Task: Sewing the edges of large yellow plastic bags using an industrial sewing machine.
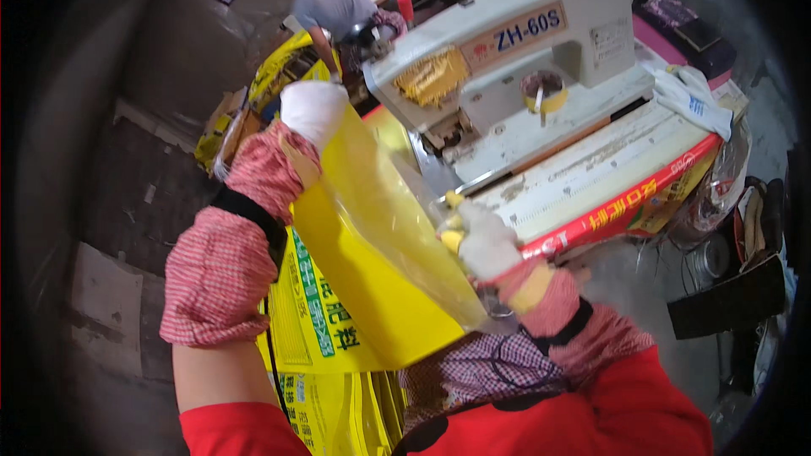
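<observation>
My left hand (314,111), in a white glove, is closed on the upper edge of a yellow printed plastic bag (372,287). The bag hangs slanting in front of me, with a clear liner (397,211) along its right side. My right hand (483,241), in a white glove with yellow fingertips, is beside the bag's right edge, close to the sewing machine table. Motion blurs its fingers, so I cannot make out their grip. An industrial sewing machine (524,42) with a pale grey body stands just beyond my right hand.
More yellow bags (338,409) lie stacked by my lap. The machine's worn white table (583,169) has a red printed strip (625,203) along its front. White gloves (697,103) lie at its right end. Another person (334,8) bends over yellow bags at the far left.
</observation>
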Motion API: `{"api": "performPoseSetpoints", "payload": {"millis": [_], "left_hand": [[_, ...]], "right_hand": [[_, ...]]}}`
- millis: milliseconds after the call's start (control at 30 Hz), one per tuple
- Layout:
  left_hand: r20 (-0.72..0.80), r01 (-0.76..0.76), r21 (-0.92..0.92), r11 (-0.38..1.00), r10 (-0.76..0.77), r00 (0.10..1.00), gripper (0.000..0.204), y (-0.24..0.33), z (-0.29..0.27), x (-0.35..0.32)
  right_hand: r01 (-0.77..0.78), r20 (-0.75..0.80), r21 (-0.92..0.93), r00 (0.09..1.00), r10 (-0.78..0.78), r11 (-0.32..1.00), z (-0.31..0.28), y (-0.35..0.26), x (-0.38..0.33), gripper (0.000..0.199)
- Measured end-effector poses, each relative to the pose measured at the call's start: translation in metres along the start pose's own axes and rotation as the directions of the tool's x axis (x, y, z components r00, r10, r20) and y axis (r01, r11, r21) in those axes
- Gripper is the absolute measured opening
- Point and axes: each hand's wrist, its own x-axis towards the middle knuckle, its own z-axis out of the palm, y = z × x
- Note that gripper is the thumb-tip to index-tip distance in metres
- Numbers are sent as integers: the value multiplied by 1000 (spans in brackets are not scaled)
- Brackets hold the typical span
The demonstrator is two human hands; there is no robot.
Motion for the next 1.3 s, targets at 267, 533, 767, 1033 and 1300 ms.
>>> {"api": "performPoseSetpoints", "payload": {"millis": [267, 533, 767, 1033, 1300], "left_hand": [[146, -11, -48, 999, 17, 989, 21, -4, -4, 2], [322, 83, -187, 979, -19, 946, 24, -36, -24, 6], [129, 439, -437, 785, -429, 894, 19, 61, 69, 27], [-51, -74, -394, 916, 58, 997, 14, 136, 114, -17], [-457, -217, -630, 746, -129, 880, 6, 124, 156, -4]], "right_hand": [[-292, 382, 538, 921, 80, 791, 2, -23, -7, 37], [44, 542, 263, 820, -185, 964, 14, -21, 17, 26], [19, 314, 228, 945, -92, 973, 30, -48, -14, 41], [-346, 439, 291, 877, 197, 892, -41, 19, -64, 38], [-457, 322, 707, 887, 330, 539, -7, 63, -61, 34]]}}
